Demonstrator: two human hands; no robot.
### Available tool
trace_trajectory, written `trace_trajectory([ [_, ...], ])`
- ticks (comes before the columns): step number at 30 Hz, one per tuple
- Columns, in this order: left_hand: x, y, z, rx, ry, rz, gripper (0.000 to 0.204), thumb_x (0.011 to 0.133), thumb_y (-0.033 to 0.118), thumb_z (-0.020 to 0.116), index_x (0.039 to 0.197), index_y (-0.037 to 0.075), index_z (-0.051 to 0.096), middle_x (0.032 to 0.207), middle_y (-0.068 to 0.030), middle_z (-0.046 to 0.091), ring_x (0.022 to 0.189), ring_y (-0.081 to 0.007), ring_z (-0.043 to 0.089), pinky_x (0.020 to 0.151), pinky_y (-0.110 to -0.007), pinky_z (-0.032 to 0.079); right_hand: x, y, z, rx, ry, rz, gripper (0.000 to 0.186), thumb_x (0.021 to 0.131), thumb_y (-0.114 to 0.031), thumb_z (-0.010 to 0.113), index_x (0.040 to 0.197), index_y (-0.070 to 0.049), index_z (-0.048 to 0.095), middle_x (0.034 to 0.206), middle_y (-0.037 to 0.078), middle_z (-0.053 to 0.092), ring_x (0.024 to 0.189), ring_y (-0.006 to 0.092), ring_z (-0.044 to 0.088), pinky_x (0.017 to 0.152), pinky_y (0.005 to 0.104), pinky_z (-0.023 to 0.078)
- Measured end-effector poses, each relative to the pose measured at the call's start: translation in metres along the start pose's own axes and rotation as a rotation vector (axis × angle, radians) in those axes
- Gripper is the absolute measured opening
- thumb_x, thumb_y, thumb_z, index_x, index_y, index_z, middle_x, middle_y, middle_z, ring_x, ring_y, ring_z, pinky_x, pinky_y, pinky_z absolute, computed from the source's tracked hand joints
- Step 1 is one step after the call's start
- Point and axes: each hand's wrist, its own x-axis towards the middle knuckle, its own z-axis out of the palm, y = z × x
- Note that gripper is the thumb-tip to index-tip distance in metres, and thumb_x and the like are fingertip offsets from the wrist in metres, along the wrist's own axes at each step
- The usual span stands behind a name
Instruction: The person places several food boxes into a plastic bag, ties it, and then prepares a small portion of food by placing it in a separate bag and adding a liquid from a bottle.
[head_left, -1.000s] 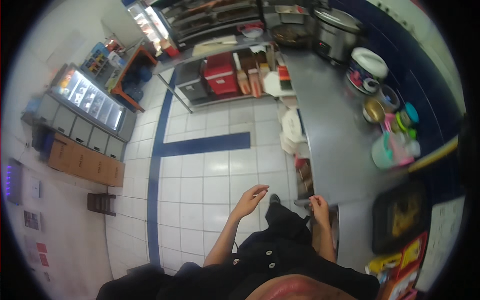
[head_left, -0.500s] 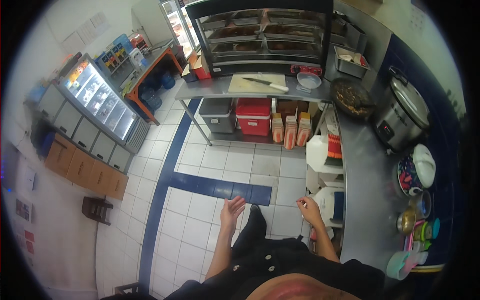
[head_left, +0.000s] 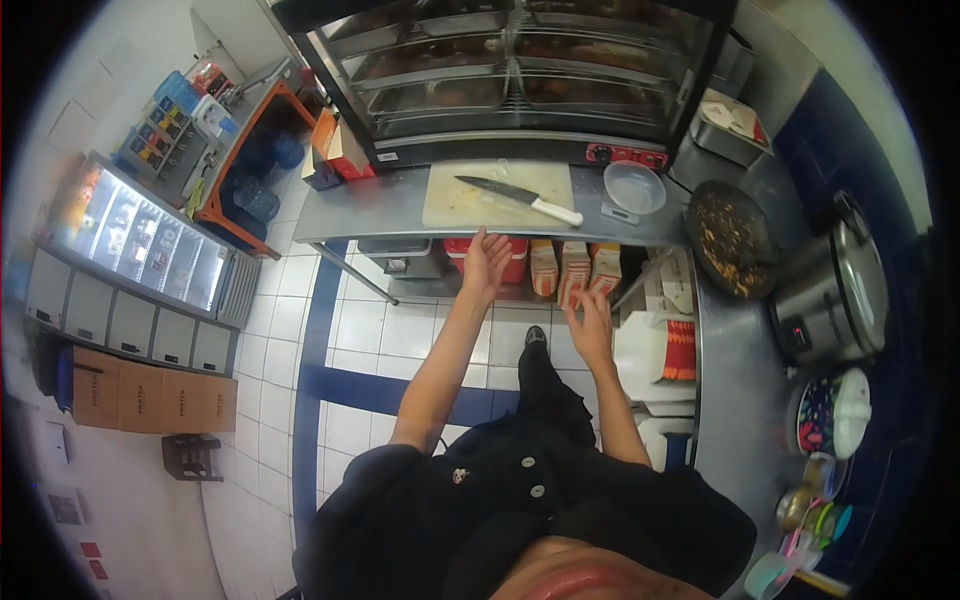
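My left hand [head_left: 485,262] reaches forward, open and empty, just below the front edge of a steel table [head_left: 360,205], over a red cooler [head_left: 513,258] on the lower shelf. On that table lie a pale cutting board [head_left: 450,205] with a white-handled knife [head_left: 497,190], and a clear plastic bowl [head_left: 633,183] to its right. My right hand [head_left: 588,315] hangs lower, fingers loosely bent and apart, in front of paper packets [head_left: 573,262] under the table; it appears to hold nothing.
A glass-fronted food warmer [head_left: 430,80] stands behind the board. A dark pan of food [head_left: 725,230] and steel cooker [head_left: 820,295] occupy the right counter [head_left: 735,400]. Stacked white boxes [head_left: 640,345] sit below it. An upright fridge [head_left: 145,240] and cardboard boxes [head_left: 150,395] are at left.
The view has turned and moved toward the table with the warmer, which now appears much nearer. Both hands have risen in the picture, the left reaching further forward toward the table's edge.
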Motion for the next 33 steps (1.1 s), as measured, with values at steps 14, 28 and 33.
trace_trajectory([
  [14, 0.193, 0.001, -0.018, 0.227, 0.307, -0.008, 0.033, 0.098, 0.032, 0.063, 0.094, -0.001, 0.06, 0.089, -0.0142, 0.067, 0.084, -0.026, 0.071, 0.071, -0.037, 0.061, 0.249, 0.083, 0.095, -0.404, -0.349, -0.076, 0.037, 0.089, -0.021, 0.067, 0.124, -0.011, 0.059, 0.115, 0.01, 0.056, 0.109, 0.0299, 0.054, 0.091, 0.0502, 0.039],
  [28, 0.056, 0.189, 0.001, 0.517, 0.255, 0.8, 0.039, 0.095, 0.039, 0.055, 0.104, 0.001, 0.062, 0.161, -0.024, 0.03, 0.149, -0.0317, 0.026, 0.12, -0.047, 0.018, 0.324, -0.216, 0.128, 0.235, -0.367, -0.533, 0.04, 0.079, -0.025, 0.077, 0.109, -0.005, 0.059, 0.108, 0.014, 0.059, 0.102, 0.034, 0.055, 0.086, 0.0454, 0.041],
  [33, 0.08, 0.263, -0.073, 0.92, 0.498, 1.022, 0.034, 0.097, 0.03, 0.058, 0.117, 0.003, 0.058, 0.151, -0.0238, 0.04, 0.135, -0.0326, 0.041, 0.117, -0.048, 0.026, 0.348, -0.283, 0.218, 0.279, -0.237, -0.666, 0.011, 0.082, -0.011, 0.068, 0.092, -0.009, 0.062, 0.092, 0.008, 0.058, 0.087, 0.0288, 0.054, 0.076, 0.0419, 0.041],
])
